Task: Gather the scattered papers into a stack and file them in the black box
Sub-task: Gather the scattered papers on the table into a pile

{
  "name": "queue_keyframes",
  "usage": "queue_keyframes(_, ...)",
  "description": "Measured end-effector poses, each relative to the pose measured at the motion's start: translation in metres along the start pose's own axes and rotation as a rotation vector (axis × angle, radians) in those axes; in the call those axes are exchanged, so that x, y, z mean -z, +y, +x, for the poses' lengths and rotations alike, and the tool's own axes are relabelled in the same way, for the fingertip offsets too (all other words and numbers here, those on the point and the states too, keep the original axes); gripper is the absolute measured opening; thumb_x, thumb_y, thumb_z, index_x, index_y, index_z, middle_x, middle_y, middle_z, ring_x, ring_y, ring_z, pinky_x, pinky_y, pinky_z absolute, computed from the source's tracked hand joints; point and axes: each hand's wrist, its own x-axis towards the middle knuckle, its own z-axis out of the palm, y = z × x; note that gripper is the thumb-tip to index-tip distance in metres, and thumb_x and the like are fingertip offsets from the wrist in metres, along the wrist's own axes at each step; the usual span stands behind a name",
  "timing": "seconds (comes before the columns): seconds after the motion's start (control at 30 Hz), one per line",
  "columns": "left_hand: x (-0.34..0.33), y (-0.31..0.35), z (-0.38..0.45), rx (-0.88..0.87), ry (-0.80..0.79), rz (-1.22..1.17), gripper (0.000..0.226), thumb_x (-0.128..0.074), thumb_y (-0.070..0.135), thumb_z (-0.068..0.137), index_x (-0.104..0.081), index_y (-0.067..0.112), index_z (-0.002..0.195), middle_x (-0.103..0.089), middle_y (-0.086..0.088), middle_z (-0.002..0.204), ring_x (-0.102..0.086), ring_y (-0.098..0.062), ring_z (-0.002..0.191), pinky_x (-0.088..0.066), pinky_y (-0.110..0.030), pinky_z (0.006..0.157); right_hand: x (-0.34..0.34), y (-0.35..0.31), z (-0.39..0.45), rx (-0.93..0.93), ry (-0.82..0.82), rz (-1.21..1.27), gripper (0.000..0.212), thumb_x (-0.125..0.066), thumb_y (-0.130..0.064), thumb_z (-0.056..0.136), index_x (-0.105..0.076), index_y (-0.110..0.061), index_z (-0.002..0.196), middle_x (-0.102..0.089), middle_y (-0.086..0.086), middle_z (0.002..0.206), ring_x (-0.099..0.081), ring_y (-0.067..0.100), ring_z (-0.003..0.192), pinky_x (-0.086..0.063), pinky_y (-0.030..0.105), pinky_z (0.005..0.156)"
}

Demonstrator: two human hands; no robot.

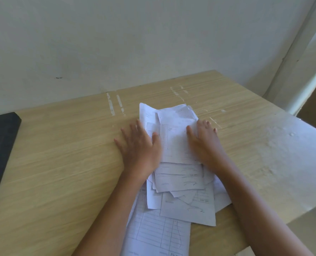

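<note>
A loose pile of white papers with printed forms and handwriting lies overlapping in the middle of the wooden desk, running from mid-desk to the near edge. My left hand lies flat with spread fingers at the pile's left edge, its thumb on the top sheet. My right hand presses flat on the pile's right side, fingers reaching over the upper sheet's edge. The black box sits at the desk's far left, partly cut off by the frame.
A pale wall stands directly behind the desk. The desk's right edge drops off toward a white door frame. Worn white tape marks streak the desktop behind the papers.
</note>
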Motion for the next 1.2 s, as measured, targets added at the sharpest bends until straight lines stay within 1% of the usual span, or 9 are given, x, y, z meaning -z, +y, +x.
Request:
queue_keyframes(0.13, 0.010, -0.025, -0.002, 0.025, 0.083, 0.056, 0.071, -0.026, 0.044, 0.104, -0.003, 0.008, 0.161, 0.000, -0.013, 0.170, 0.010, -0.037, 0.156, 0.000, -0.057, 0.122, 0.020, 0.004, -0.018, -0.021, 0.235, 0.030, 0.031, -0.040, -0.027, 0.102, -0.065, -0.009, 0.101, -0.065, 0.014, 0.108, -0.054, 0.039, 0.110, -0.041, 0.043, 0.097)
queue_keyframes(0.23, 0.010, -0.038, -0.004, 0.023, 0.037, 0.105, 0.063, -0.028, 0.043, 0.104, -0.020, 0.012, 0.159, 0.000, -0.021, 0.169, 0.012, -0.038, 0.155, 0.004, -0.055, 0.124, 0.027, 0.000, -0.031, -0.057, 0.313, -0.078, 0.038, -0.048, -0.031, 0.093, -0.061, -0.009, 0.064, -0.047, 0.001, 0.059, -0.045, 0.031, 0.067, -0.035, 0.037, 0.059)
queue_keyframes(0.47, -0.003, -0.009, -0.011, 0.023, -0.003, 0.093, 0.067, -0.021, 0.051, 0.103, -0.009, 0.020, 0.162, 0.000, -0.017, 0.169, 0.015, -0.037, 0.155, 0.013, -0.057, 0.120, 0.023, -0.005, -0.034, 0.071, 0.300, -0.004, 0.054, -0.057, -0.021, 0.090, -0.024, -0.014, 0.048, -0.016, 0.005, 0.045, -0.016, 0.020, 0.048, -0.025, 0.036, 0.048)
queue_keyframes(0.57, 0.010, -0.019, -0.010, 0.020, -0.032, -0.111, 0.067, -0.025, 0.052, 0.104, -0.008, 0.022, 0.162, -0.003, -0.012, 0.170, 0.008, -0.033, 0.156, 0.008, -0.053, 0.124, 0.027, 0.002, -0.030, 0.051, 0.290, 0.118, 0.053, -0.059, -0.022, 0.091, -0.030, -0.022, 0.046, -0.020, 0.005, 0.055, -0.025, 0.018, 0.051, -0.024, 0.036, 0.054)
queue_keyframes(0.6, 0.020, -0.023, -0.014, 0.003, -0.074, -0.247, 0.067, -0.029, 0.052, 0.104, -0.007, 0.026, 0.162, -0.001, -0.007, 0.171, 0.007, -0.027, 0.157, 0.004, -0.050, 0.125, 0.030, 0.006, -0.031, 0.062, 0.270, 0.142, 0.046, -0.060, -0.024, 0.092, -0.038, -0.009, 0.054, -0.034, 0.008, 0.051, -0.035, 0.018, 0.051, -0.030, 0.034, 0.056)
queue_keyframes(0.63, 0.028, -0.031, -0.018, -0.016, -0.127, -0.378, 0.069, -0.036, 0.053, 0.103, -0.008, 0.030, 0.161, -0.001, -0.001, 0.171, 0.003, -0.020, 0.157, -0.002, -0.046, 0.126, 0.034, 0.011, -0.035, 0.079, 0.242, 0.166, 0.033, -0.062, -0.027, 0.093, -0.070, -0.011, 0.065, -0.058, 0.006, 0.058, -0.049, 0.017, 0.056, -0.037, 0.030, 0.059)
queue_keyframes(0.77, 0.057, -0.051, -0.058, -0.221, -0.260, -0.414, 0.083, -0.060, 0.071, 0.086, -0.019, 0.049, 0.155, -0.012, 0.025, 0.164, -0.013, 0.000, 0.152, -0.020, -0.037, 0.123, 0.049, 0.026, -0.070, 0.188, 0.087, 0.145, 0.028, -0.068, -0.030, 0.092, -0.074, -0.019, 0.117, -0.069, -0.006, 0.122, -0.064, 0.005, 0.099, -0.036, 0.001, 0.084)
queue_keyframes(0.97, 0.075, -0.070, -0.120, -0.388, -0.410, -0.174, 0.119, -0.080, 0.079, 0.053, -0.006, 0.070, 0.146, 0.020, 0.040, 0.158, 0.020, 0.007, 0.149, -0.013, -0.041, 0.126, 0.051, 0.036, -0.100, 0.160, -0.079, 0.091, 0.041, -0.058, -0.033, 0.099, -0.062, -0.017, 0.136, -0.048, 0.001, 0.152, -0.048, 0.018, 0.137, -0.028, 0.019, 0.105)
queue_keyframes(1.2, 0.063, -0.063, -0.115, -0.452, -0.221, -0.080, 0.108, -0.078, 0.083, 0.050, -0.034, 0.059, 0.145, -0.016, 0.026, 0.162, -0.031, -0.004, 0.145, -0.037, -0.039, 0.115, 0.041, 0.040, -0.107, 0.190, -0.087, 0.024, 0.047, -0.057, -0.032, 0.099, -0.052, -0.020, 0.144, -0.042, 0.001, 0.157, -0.040, 0.020, 0.144, -0.034, 0.039, 0.117)
